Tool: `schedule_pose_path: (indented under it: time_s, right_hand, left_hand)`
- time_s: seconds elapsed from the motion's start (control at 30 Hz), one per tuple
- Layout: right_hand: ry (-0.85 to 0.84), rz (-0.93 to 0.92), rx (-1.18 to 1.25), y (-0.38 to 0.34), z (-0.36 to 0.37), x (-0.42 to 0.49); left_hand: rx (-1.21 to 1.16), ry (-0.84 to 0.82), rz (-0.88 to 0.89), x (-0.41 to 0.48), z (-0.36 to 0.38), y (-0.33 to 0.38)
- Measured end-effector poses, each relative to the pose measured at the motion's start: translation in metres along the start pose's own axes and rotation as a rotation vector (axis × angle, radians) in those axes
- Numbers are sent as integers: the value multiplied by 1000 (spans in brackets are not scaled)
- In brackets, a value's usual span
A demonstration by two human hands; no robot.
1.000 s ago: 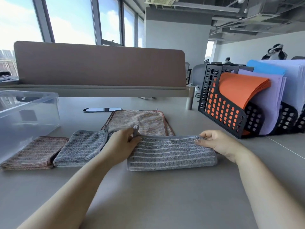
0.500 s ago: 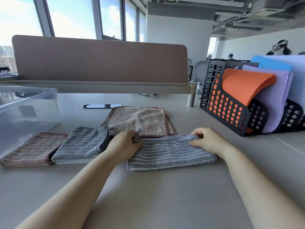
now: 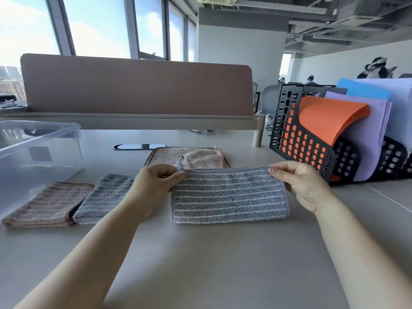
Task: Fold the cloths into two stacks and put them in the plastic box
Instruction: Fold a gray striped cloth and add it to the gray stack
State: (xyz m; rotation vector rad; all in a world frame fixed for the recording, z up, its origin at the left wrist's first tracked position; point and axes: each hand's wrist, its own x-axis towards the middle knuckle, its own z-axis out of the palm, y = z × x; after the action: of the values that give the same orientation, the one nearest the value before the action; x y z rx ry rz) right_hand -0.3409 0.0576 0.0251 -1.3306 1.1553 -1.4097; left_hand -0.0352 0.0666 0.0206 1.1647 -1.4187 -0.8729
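A grey striped cloth (image 3: 229, 197), folded in half, is in front of me on the desk. My left hand (image 3: 153, 186) pinches its upper left corner and my right hand (image 3: 301, 186) pinches its upper right corner, lifting the far edge off the desk. Behind it lies an unfolded brown striped cloth (image 3: 189, 158). To the left sit a folded grey cloth (image 3: 104, 197) and a folded brown cloth (image 3: 49, 204), side by side. The clear plastic box (image 3: 38, 157) stands at the far left.
A black perforated file rack (image 3: 307, 146) with orange, purple and blue paper stands at the right. A brown desk divider (image 3: 138, 85) runs along the back. A dark oval cable port (image 3: 139, 146) lies in the desk behind the cloths.
Both hands have taken hold of the grey cloth's upper corners and raised its far edge, which lay flat on the desk before.
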Motion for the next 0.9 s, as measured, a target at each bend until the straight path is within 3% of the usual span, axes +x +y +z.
schedule_pose_path:
  time_s: [0.3, 0.53, 0.7, 0.9]
  right_hand:
    - [34, -191, -29, 2, 2, 2]
    - [68, -292, -406, 1, 3, 3]
    - [37, -225, -381, 0, 14, -1]
    - [87, -257, -696, 11, 26, 3]
  left_hand:
    - [10, 172, 85, 4, 2, -1]
    - [170, 94, 122, 5, 3, -5]
    - [56, 6, 145, 1, 11, -1]
    - [621, 166, 219, -1, 28, -4]
